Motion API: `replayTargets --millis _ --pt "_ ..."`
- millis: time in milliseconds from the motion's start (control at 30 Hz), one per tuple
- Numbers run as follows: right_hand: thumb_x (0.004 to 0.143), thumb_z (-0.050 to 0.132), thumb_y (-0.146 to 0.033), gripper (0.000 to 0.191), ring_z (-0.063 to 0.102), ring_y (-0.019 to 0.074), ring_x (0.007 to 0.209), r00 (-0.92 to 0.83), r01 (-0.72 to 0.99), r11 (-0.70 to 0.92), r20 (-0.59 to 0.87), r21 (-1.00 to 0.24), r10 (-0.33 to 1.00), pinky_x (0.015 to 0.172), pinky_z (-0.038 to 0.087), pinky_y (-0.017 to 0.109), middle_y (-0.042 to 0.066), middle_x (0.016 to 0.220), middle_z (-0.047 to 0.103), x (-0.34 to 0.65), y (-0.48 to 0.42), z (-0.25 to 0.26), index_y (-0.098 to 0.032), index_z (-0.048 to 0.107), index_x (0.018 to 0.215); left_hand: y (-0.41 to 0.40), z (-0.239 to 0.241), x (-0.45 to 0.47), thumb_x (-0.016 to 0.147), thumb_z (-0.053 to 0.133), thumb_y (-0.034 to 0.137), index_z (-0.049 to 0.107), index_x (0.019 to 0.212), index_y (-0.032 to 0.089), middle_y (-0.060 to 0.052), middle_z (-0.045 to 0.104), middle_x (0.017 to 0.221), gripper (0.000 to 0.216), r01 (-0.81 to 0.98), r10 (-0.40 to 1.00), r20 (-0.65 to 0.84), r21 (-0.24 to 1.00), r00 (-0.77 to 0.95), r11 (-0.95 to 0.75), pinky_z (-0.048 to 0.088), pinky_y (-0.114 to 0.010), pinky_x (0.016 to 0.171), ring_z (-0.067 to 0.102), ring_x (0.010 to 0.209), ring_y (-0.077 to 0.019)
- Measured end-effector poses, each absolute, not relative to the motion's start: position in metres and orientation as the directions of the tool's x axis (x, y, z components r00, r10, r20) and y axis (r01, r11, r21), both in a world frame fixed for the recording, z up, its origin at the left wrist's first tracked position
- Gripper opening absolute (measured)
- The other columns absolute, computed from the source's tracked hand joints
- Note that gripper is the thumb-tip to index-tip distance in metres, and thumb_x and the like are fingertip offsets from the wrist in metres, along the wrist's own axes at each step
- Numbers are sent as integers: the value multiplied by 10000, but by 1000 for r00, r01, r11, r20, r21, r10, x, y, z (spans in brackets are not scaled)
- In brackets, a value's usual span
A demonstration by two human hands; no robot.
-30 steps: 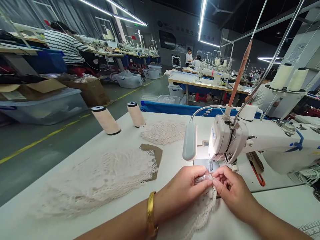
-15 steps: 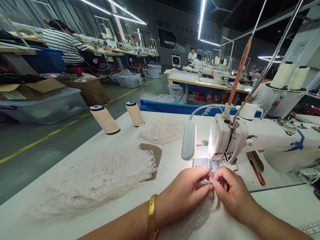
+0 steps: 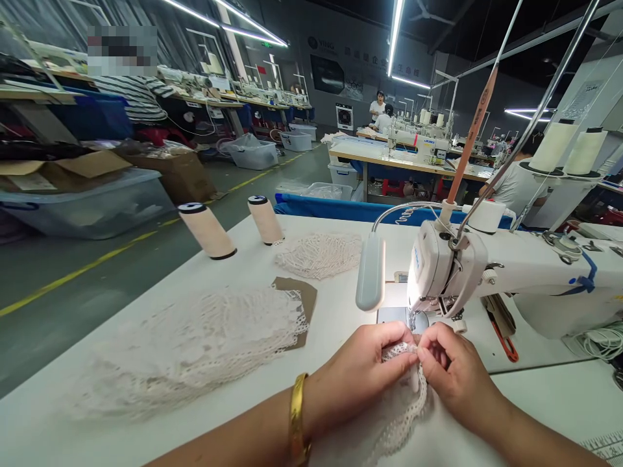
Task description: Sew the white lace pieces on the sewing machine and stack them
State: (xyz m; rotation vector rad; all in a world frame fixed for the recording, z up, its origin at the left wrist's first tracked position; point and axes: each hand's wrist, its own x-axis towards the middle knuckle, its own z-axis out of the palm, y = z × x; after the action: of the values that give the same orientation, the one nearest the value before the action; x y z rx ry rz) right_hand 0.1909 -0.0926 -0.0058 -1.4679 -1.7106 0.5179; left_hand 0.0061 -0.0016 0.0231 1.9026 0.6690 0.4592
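My left hand (image 3: 367, 360), with a gold bangle at the wrist, pinches a strip of pale lace trim (image 3: 403, 425). Opposite it, my right hand (image 3: 452, 366) pinches the same lace, and the fingertips of both hands almost meet. The trim hangs down from them toward the table's near edge. Just beyond my fingers are the needle and presser foot of a white sewing machine (image 3: 448, 266), lit by its lamp (image 3: 370, 272). Fingers partly cover the lace where it is gripped.
Left of my hands lies a large lace piece (image 3: 195, 344) partly over brown card (image 3: 306, 305), with a smaller lace piece (image 3: 318, 254) behind. Two thread cones (image 3: 207, 230) stand at the far left edge. Orange-handled snips (image 3: 503, 334) rest by the machine; a ruler (image 3: 603, 444) lies near right.
The hanging lace trim has shifted and shows more plainly below my fingers. Both hands keep their pinch in nearly the same place, and the view has shifted slightly.
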Motion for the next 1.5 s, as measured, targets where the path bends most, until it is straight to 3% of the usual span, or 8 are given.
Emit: replayTargets --millis 167,400,500,633,800,933,1167,1500 --pt "1034 548 -392 158 568 172 693 -4 594 208 256 -777 967 627 461 272 -22 785 616 193 -94 -8 -246 606 1046 -2 20 6 911 556 347 615 762 197 29 600 709 219 274 640 53 874 767 -401 403 -251 615 509 678 -146" --pt "1042 526 -360 193 527 157 653 -50 550 188 192 -814 980 595 413 259 -41 714 553 193 -93 -4 -245 554 890 -2 17 6 882 530 301 639 776 194 12 644 735 186 298 625 77 829 776 -473 396 -260 616 548 692 -154" --pt "1043 501 -340 198 521 160 641 -36 581 178 193 -795 981 592 404 263 -43 694 542 193 -89 -4 -247 527 870 -1 17 10 887 528 314 505 669 202 30 534 649 246 343 635 90 779 768 -525 333 -279 586 475 632 -143" --pt "1021 474 -272 213 539 183 670 7 737 167 255 -655 967 636 408 286 -22 703 562 192 -81 -11 -249 493 811 0 13 18 903 512 254 302 615 205 53 364 549 360 438 654 144 633 743 -638 311 -310 623 318 554 -131" --pt "966 512 -211 227 558 218 717 43 852 140 335 -504 941 651 397 299 1 695 570 194 -73 -24 -254 451 752 -5 4 19 903 536 166 571 813 196 -51 644 843 101 500 596 394 326 700 -802 378 -387 763 549 781 -225" --pt "968 536 -233 180 567 222 699 72 863 120 355 -491 932 622 392 297 10 712 589 195 -72 -27 -253 487 795 -8 -4 16 920 475 51 592 796 189 -65 668 871 219 407 392 502 86 771 -910 365 -399 759 564 800 -233" --pt "1008 522 -224 99 612 214 721 -3 850 175 328 -497 945 640 434 292 15 805 646 199 -78 -22 -247 581 932 -4 -13 10 1012 488 78 645 835 185 -20 712 885 260 314 356 457 168 815 -935 399 -399 818 588 778 -189" --pt "1047 444 -150 257 576 197 666 -194 907 316 390 -278 900 597 392 304 53 882 650 206 -84 -22 -226 687 1011 2 -8 3 1043 489 105 669 894 183 -30 729 977 247 297 370 397 234 840 -926 371 -419 870 635 866 -206"
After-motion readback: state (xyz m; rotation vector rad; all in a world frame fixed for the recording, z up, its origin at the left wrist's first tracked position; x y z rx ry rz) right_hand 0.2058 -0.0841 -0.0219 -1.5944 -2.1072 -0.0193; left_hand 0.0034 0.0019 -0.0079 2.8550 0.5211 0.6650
